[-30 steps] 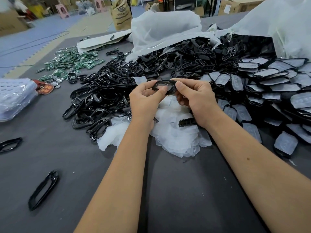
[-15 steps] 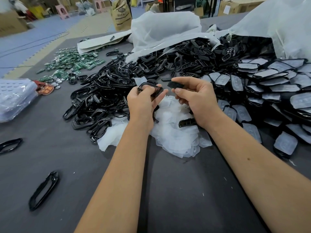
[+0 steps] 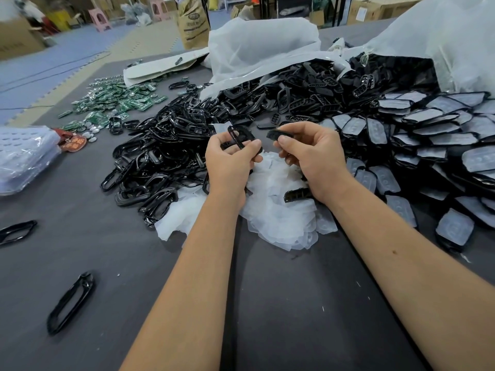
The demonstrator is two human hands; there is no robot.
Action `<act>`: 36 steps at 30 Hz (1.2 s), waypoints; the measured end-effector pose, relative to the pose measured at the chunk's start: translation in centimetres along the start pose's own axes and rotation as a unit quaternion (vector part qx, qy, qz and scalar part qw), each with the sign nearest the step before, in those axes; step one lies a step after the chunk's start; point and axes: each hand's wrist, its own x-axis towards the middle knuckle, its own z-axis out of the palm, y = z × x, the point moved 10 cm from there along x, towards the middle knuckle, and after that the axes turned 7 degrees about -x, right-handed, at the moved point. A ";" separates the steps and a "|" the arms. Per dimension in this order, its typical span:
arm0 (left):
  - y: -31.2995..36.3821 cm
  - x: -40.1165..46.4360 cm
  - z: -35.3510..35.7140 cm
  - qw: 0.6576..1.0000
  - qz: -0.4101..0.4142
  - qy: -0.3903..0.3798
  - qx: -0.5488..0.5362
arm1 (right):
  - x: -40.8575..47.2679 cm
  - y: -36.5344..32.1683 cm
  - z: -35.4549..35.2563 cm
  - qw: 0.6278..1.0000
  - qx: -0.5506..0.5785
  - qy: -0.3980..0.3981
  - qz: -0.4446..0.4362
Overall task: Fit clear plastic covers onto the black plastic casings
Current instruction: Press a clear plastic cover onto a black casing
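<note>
My left hand (image 3: 231, 159) grips a black ring-shaped casing frame (image 3: 241, 135), held up on edge above the table. A small gap to its right, my right hand (image 3: 312, 153) pinches a flat black casing piece (image 3: 280, 134) between thumb and fingers. Under both hands lies a heap of clear plastic covers (image 3: 276, 210), with one black casing (image 3: 297, 194) resting on it by my right wrist. To the right are spread several black casings with clear covers fitted (image 3: 452, 228).
A big pile of black frames (image 3: 160, 156) lies left of my hands, and more black casings (image 3: 308, 97) spill from white bags (image 3: 262, 46) behind. Green circuit boards (image 3: 115, 100) sit far left. Loose frames (image 3: 70, 303) lie on the grey table (image 3: 294, 317). Bagged parts (image 3: 24, 156) sit at the left edge.
The two hands held the black parts together a second ago. They have drawn apart: the left keeps the ring frame, the right keeps the flat casing piece.
</note>
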 end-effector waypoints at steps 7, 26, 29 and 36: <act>1.2 -0.1 0.2 0.998 0.058 -0.010 0.002 | 0.0 -0.2 -0.7 1.000 -0.006 0.028 -0.008; 0.2 0.1 1.6 0.989 0.068 -0.078 0.110 | -0.2 -0.9 -0.7 0.985 -0.143 0.065 -0.070; 0.2 0.0 1.7 0.988 0.069 -0.085 0.109 | -0.3 -1.2 -0.6 0.980 -0.170 0.067 -0.084; 0.4 -0.3 2.1 0.985 0.080 -0.093 0.124 | -0.4 -1.4 -1.0 0.970 -0.204 0.097 -0.084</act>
